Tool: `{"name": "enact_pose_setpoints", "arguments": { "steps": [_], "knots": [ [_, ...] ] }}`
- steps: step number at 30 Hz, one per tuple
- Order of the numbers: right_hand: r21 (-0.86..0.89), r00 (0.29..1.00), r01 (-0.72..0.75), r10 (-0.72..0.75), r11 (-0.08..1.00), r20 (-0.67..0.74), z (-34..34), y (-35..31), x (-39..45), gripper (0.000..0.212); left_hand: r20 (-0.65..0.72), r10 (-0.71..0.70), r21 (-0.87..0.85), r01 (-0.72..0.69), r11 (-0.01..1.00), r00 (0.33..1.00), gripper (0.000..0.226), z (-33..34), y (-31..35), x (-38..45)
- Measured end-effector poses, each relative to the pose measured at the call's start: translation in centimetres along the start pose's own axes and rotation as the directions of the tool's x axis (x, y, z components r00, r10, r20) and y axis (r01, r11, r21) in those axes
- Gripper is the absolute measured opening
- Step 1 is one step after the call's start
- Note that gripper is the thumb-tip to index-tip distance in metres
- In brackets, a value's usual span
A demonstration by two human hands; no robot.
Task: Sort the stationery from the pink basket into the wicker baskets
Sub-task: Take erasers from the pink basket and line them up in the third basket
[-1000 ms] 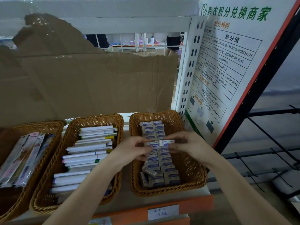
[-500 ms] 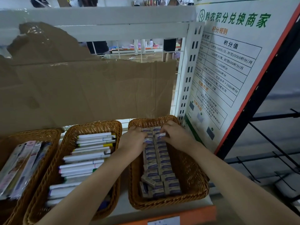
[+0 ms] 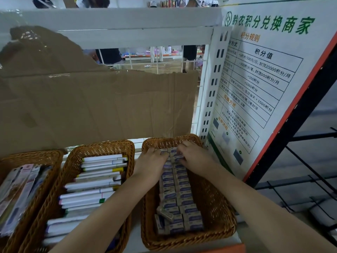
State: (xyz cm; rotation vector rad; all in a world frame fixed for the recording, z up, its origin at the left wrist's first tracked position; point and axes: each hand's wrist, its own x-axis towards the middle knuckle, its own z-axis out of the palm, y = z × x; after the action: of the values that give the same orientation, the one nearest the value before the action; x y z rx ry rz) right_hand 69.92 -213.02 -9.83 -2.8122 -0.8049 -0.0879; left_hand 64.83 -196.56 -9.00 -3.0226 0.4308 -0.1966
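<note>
Three wicker baskets stand in a row on a shelf. The right basket [image 3: 225, 207] holds two rows of small blue-and-white eraser boxes [image 3: 182, 194]. My left hand [image 3: 149, 165] and my right hand [image 3: 193, 156] are both at its far end, fingers curled over the farthest eraser boxes [image 3: 170, 151], each pinching one against the row. The middle basket [image 3: 109, 146] is full of white marker pens [image 3: 94, 183]. Flat packaged items [image 3: 16, 189] fill the left basket [image 3: 36, 155]. The pink basket is out of view.
A torn cardboard sheet [image 3: 100, 106] stands right behind the baskets. A white perforated shelf post [image 3: 213, 92] and a large printed sign [image 3: 264, 79] rise close to the right basket. One eraser [image 3: 165, 213] lies askew at the near end.
Both hands moved from the middle of the right basket to its far end, carrying the eraser boxes they pinched. The view shifted closer and slightly downward.
</note>
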Motion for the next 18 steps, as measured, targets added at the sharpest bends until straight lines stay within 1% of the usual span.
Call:
{"name": "enact_pose_setpoints", "arguments": {
  "steps": [5,9,11,12,13,15,16,18],
  "knots": [
    [-0.01,1.0,0.008,-0.008,1.0,0.029,0.0,-0.1,0.1,0.022,0.022,0.016,0.006,-0.017,1.0,1.0,0.021,-0.1,0.2,0.0],
    [0.007,0.999,0.043,-0.043,0.999,0.004,-0.8,-0.4,-0.7,0.024,0.02,0.03,-0.06,-0.029,0.998,0.999,0.022,-0.8,0.2,-0.9],
    [0.052,0.996,0.09,-0.09,0.995,-0.01,-1.3,-0.8,-1.7,0.025,0.066,0.048,-0.108,-0.041,0.993,0.997,0.025,-1.2,0.3,-2.0],
    [0.095,0.993,0.114,-0.116,0.989,0.018,-1.5,-1.2,-2.3,0.026,0.099,0.059,-0.133,-0.045,0.99,0.993,0.025,-1.5,0.3,-2.6],
    [0.144,0.987,0.133,-0.144,0.981,0.076,-1.7,-1.6,-2.8,0.027,0.129,0.071,-0.153,-0.051,0.987,0.989,0.025,-1.8,0.4,-3.2],
    [0.224,0.956,0.142,-0.192,0.964,0.223,-1.9,-2.6,-3.8,0.032,0.175,0.098,-0.174,-0.067,0.983,0.98,0.024,-2.3,0.6,-4.3],
    [0.243,0.936,0.142,-0.21,0.96,0.282,-1.8,-3.0,-4.3,0.034,0.197,0.106,-0.182,-0.07,0.981,0.975,0.024,-2.5,0.6,-4.8],
    [0.235,0.91,0.152,-0.229,0.96,0.346,-1.7,-3.6,-4.9,0.036,0.239,0.125,-0.194,-0.079,0.978,0.963,0.024,-2.8,0.7,-5.7]
  ]
}}
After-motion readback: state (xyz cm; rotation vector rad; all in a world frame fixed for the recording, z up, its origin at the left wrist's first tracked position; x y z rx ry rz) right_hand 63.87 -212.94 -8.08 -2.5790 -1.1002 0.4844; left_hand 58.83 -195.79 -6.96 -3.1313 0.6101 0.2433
